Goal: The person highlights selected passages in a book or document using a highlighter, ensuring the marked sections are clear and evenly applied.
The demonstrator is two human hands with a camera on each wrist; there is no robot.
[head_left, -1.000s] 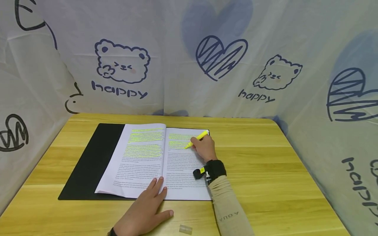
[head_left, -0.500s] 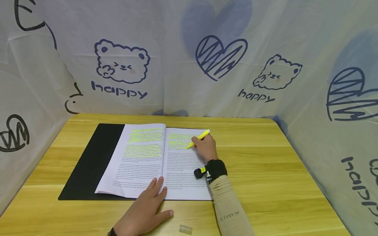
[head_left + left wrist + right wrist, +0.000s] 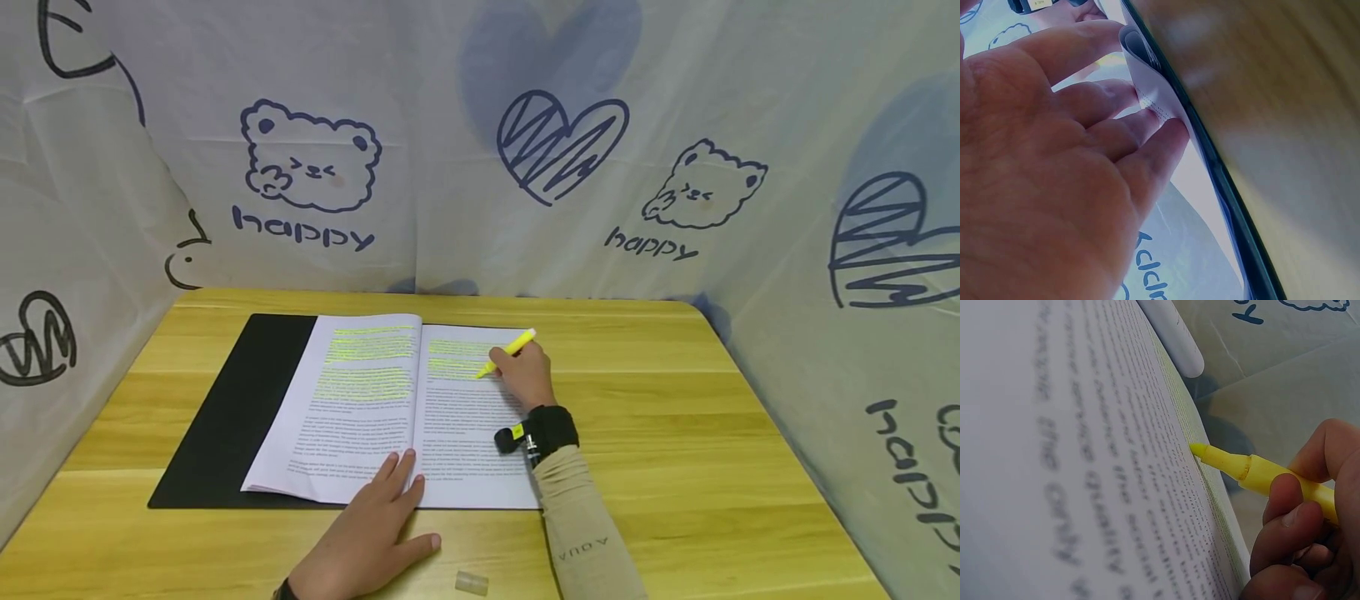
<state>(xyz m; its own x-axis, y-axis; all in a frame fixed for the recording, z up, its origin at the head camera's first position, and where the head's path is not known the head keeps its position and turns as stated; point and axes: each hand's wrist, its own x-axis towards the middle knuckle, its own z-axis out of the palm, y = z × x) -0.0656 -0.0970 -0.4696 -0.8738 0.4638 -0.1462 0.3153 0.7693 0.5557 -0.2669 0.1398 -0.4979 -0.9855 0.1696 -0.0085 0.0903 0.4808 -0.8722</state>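
My right hand pinches a yellow highlighter, also seen in the right wrist view as a yellow highlighter. Its tip meets the right page of an open booklet, at the lower edge of the yellow-marked lines. My left hand lies with fingers extended over the bottom of the booklet near the fold, thumb on the table. In the left wrist view the left hand's fingertips rest on the paper's lower edge. Yellow bands cover the upper lines of the left page.
A black folder cover spreads under the booklet and shows at the left. Near the table's front lies a small translucent cylinder, perhaps the highlighter's cap. A printed cloth hangs behind the table and at both sides.
My right hand and the highlighter have slid slightly to the right along a line of the right page, and the yellow mark there reaches further. The left hand has stayed in place.
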